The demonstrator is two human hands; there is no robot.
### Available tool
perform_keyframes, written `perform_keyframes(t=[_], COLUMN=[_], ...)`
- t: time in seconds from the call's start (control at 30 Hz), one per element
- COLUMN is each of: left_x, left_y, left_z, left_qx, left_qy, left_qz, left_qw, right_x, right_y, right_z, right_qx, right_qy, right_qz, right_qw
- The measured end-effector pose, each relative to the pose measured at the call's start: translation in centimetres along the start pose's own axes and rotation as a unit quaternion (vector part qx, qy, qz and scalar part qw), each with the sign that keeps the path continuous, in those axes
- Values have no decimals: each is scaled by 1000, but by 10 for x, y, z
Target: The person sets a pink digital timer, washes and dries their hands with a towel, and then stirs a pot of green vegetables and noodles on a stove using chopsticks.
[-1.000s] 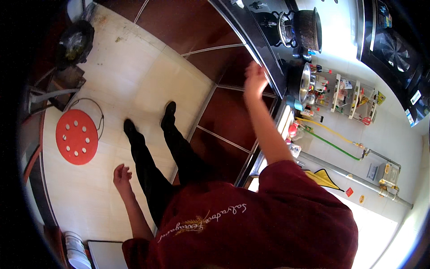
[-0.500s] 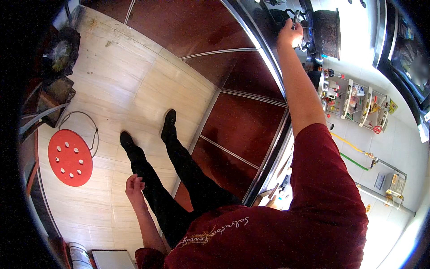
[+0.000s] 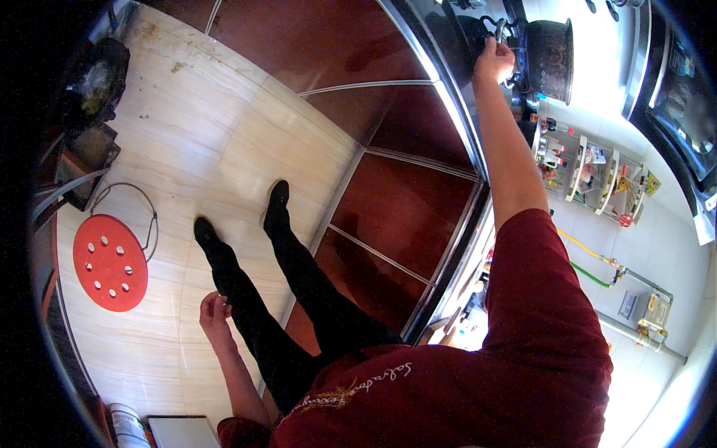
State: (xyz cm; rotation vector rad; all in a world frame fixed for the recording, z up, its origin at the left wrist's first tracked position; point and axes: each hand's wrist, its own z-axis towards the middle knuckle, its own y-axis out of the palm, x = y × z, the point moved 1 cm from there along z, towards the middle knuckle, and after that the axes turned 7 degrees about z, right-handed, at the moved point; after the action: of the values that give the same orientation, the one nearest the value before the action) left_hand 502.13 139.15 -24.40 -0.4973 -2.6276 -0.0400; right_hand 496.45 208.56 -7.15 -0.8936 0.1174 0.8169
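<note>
My right hand (image 3: 494, 63) reaches far out to the stove at the upper right. Its fingers are closed on a shiny curved metal piece (image 3: 501, 30) beside a burner, whose kind I cannot make out. Right beside the hand, a dark, stained metal pot (image 3: 550, 61) sits over a burner, with a bluish glow near its base. Black curved pot supports (image 3: 487, 21) show around the fingers. Low over the floor hangs my left hand (image 3: 215, 315), its fingers loosely bent and somewhat apart, with nothing visible in it.
Dark red cabinets (image 3: 407, 205) run beneath the counter's metal edge (image 3: 457, 112). A red round stool (image 3: 110, 263) with holes stands at left, below a black bag (image 3: 97, 82). Beyond the counter are a wall rack (image 3: 597, 175) with bottles and yellow and green hoses (image 3: 590, 275).
My left hand has shifted slightly left and down. The right hand stays at the burner, its fingers still on the metal piece. The whole view has shifted a little.
</note>
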Motion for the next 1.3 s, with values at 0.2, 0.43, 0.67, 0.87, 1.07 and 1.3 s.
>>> perform_keyframes(t=[0.2, 0.43, 0.67, 0.87, 1.07, 1.3], left_x=[4, 1, 7, 7, 9, 7], left_y=[4, -1, 3, 8, 9, 8], left_z=[-2, 1, -2, -1, -2, 0], left_qx=[-26, -25, -23, -33, -27, -29], left_qy=[10, 12, 8, 5, 4, 17], left_qz=[9, 22, 11, 2, 14, 9], left_qw=[1000, 999, 1000, 999, 1000, 999], right_x=[2, 3, 5, 5, -3, 3], right_y=[-2, 0, 2, 2, -3, -1], right_z=[3, 5, 4, 4, 1, 4], right_qx=[-17, -32, -22, -10, -16, -7], right_qy=[7, 12, 18, -5, 1, -15], right_qz=[16, 6, 48, 36, 32, 17], right_qw=[1000, 999, 998, 999, 999, 1000])
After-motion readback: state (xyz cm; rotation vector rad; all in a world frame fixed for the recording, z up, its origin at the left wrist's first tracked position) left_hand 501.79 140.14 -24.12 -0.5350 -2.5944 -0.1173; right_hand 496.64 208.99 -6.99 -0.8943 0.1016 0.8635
